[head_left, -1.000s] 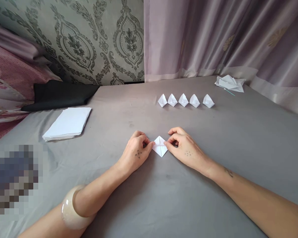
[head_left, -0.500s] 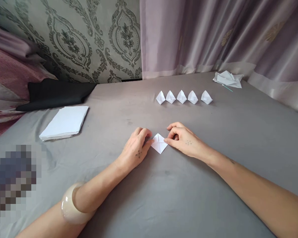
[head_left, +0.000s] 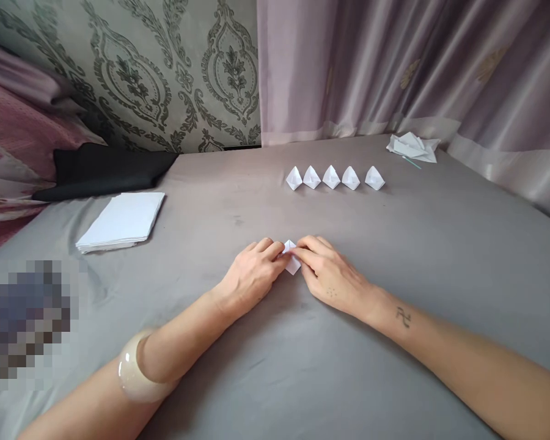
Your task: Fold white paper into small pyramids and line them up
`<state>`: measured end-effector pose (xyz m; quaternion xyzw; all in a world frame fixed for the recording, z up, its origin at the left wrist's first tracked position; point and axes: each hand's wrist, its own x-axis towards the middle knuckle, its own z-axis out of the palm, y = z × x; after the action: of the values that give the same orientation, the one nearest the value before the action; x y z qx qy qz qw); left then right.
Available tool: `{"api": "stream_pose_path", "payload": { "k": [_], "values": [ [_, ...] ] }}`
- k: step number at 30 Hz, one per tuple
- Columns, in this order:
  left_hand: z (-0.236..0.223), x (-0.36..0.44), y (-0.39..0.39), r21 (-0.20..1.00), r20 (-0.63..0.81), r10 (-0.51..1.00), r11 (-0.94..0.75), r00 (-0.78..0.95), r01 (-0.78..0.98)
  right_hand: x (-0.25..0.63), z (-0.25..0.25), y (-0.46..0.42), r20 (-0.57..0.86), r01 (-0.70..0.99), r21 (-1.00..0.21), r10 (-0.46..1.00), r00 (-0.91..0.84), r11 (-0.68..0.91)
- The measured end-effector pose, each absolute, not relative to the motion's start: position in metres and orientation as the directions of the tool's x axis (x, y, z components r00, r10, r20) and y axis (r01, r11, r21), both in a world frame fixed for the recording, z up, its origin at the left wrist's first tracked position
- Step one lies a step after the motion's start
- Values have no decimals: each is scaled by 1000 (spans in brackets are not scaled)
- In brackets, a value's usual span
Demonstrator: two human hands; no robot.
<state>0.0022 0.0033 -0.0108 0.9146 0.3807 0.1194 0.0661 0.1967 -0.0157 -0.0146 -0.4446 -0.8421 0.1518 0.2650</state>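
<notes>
A small folded white paper square [head_left: 293,265] lies corner-on between my two hands, low over the grey sheet. My left hand [head_left: 255,267] pinches its left side between thumb and fingers. From the right, my right hand [head_left: 327,269] has closed its fingers on the opposite side, with fingertips reaching onto the upper face. The fingers cover much of the paper, so its folds show only in part. Beyond the hands, several folded white paper shapes [head_left: 331,178] stand in a row, the rightmost set a little apart.
At the left lies a stack of white paper [head_left: 121,221], with a folded black cloth [head_left: 105,171] behind it. Crumpled or folded white paper [head_left: 413,147] sits at the far right beside a thin green stick [head_left: 411,162]. A curtain [head_left: 348,67] hangs along the back.
Both hands have drawn closer together over the paper square, hiding more of it. My right hand has moved left and turned, its fingers now reaching over the paper.
</notes>
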Motion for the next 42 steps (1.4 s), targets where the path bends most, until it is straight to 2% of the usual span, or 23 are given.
{"api": "stream_pose_path", "payload": {
  "k": [2,4,5,7,12,18,22,27,34,42],
  "values": [
    [-9,-1,6,428,185,818,-566,545,705,194,-13,-20,276,722,-389,820,-502,572],
    [-8,-5,9,635,143,926,-357,351,685,194,-13,-21,253,749,-334,820,-514,573],
    [-8,-6,11,698,98,955,-267,281,664,194,-13,-21,251,754,-317,818,-518,575],
    [-6,-7,12,752,17,975,-160,223,640,194,-13,-20,257,756,-295,811,-526,584],
    [-4,-2,9,759,-57,973,-102,222,643,192,-15,-21,261,767,-268,810,-525,583],
    [-10,-7,12,760,-12,954,-186,299,623,194,-17,-19,306,763,-319,823,-478,562],
    [-15,-8,14,783,-22,952,-174,305,598,194,-20,-18,346,758,-343,825,-446,554],
    [-18,-7,16,772,-12,950,-189,311,607,194,-20,-20,340,766,-285,808,-481,576],
    [-17,-10,16,703,18,914,-300,406,645,190,-13,-23,283,794,-175,802,-526,582],
    [-12,1,14,672,-53,955,-181,290,718,187,-11,-27,279,798,-93,785,-553,595]
  ]
}}
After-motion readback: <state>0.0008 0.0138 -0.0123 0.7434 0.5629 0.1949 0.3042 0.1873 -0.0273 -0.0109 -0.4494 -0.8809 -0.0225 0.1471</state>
